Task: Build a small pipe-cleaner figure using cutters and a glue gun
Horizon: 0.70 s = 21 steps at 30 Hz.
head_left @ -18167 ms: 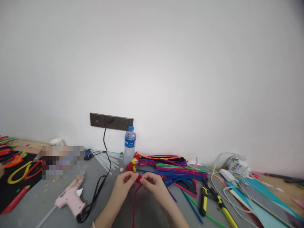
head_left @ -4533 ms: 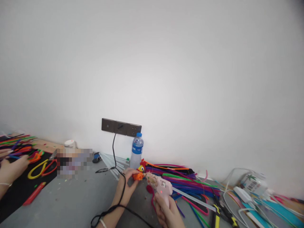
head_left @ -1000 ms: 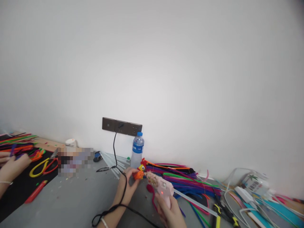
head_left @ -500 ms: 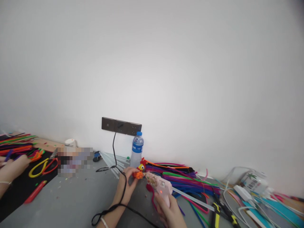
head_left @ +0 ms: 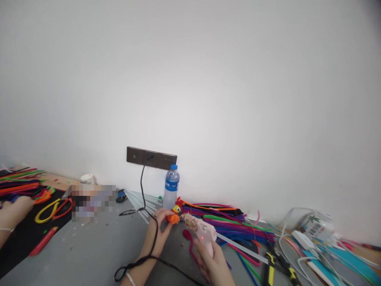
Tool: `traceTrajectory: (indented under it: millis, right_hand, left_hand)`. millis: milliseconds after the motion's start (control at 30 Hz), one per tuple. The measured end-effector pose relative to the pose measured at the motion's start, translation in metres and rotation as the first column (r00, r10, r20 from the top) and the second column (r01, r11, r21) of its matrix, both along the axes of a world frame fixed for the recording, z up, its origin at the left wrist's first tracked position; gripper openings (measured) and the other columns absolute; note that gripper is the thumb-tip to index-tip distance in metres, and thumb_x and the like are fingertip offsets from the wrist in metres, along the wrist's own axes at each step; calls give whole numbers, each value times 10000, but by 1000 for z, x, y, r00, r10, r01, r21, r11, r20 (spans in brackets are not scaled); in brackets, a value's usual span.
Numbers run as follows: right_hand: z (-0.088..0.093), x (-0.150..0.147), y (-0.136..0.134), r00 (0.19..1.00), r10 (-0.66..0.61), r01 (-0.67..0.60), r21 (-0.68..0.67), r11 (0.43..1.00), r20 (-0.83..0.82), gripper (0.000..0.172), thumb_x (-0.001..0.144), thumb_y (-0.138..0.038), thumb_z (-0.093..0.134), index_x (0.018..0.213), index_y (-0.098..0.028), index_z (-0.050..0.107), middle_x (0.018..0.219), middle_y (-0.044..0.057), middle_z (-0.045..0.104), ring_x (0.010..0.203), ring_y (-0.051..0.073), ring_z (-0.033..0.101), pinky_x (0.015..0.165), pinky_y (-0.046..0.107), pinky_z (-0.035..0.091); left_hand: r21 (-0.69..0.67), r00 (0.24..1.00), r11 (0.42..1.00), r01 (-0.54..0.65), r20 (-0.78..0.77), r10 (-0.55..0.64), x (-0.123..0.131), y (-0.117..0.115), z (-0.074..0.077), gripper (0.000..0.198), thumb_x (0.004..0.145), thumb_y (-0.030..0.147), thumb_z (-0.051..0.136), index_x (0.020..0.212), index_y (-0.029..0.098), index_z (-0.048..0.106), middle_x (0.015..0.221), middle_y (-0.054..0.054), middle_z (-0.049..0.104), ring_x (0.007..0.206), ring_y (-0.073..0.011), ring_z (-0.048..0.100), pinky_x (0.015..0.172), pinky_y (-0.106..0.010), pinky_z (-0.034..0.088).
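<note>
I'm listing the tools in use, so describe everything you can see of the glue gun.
The glue gun is pale pink, apparently plastic, with a lit red light on its side and a rough, brown-stained front. A whitish glue stick juts from its back. The right hand grips its handle, with the front aimed toward the toy chicken; whether they touch is unclear.

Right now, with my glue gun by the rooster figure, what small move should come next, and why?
Perhaps squeeze out one small dab, holding your left hand steady: your right hand has the pink glue gun aimed at the rooster figure, its red light is lit, and a glue stick juts from its back.
</note>
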State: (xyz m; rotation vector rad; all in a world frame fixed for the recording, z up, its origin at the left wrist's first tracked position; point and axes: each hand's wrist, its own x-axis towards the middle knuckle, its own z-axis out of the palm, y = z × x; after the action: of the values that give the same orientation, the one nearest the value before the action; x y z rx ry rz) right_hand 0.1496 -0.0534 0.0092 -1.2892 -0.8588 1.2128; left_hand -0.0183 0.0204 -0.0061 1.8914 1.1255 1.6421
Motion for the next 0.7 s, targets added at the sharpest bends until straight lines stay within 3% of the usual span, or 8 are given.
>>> traceTrajectory:
  millis: [133, 267, 433, 700]
  right_hand:
    - [2, 4, -1, 999, 33, -33, 0, 999, 8, 601, 517, -724, 728, 713, -176, 576, 339, -94, 405, 252, 57, 293, 276, 184, 213]
    - [3, 3, -3, 999, 48, -48, 5, 999, 9, 590, 505, -730, 726, 662, -195, 531, 330, -101, 376, 248, 52, 263, 276, 190, 190]
    - [1, 1, -3, 998, 54, -54, 11, 998, 15, 614, 514, -743, 706, 714, -195, 513, 334, -124, 341, 267, 28, 193, 277, 165, 150]
    - [-7, 5, -1, 994, 107, -106, -8, 994, 22, 604, 553, -736, 696, 712, -190, 494, 341, -133, 338, 263, 21, 207, 273, 148, 180]
  left_hand:
    - [-31, 1000, 999, -22, 18, 23, -1, -1, 3, 145, 759, 198, 606, 858, 229, 707, 907, -75, 729, 899, -279, 649, 801, -406, 510]
    - [-33, 1000, 999, -14, 4, 14, -2, -2, 6, 144, 767, 203, 605, 866, 218, 709, 921, -78, 739, 916, -283, 655, 837, -424, 511]
    - [-27, 1000, 1000, -4, -13, 4, -2, -3, 6, 149, 770, 197, 611, 880, 227, 708, 924, -63, 744, 916, -276, 661, 838, -421, 515]
    - [-10, 1000, 1000, 5, -12, -5, -2, -4, 9, 165, 759, 162, 616, 880, 221, 710, 911, -59, 747, 892, -266, 668, 824, -409, 516]
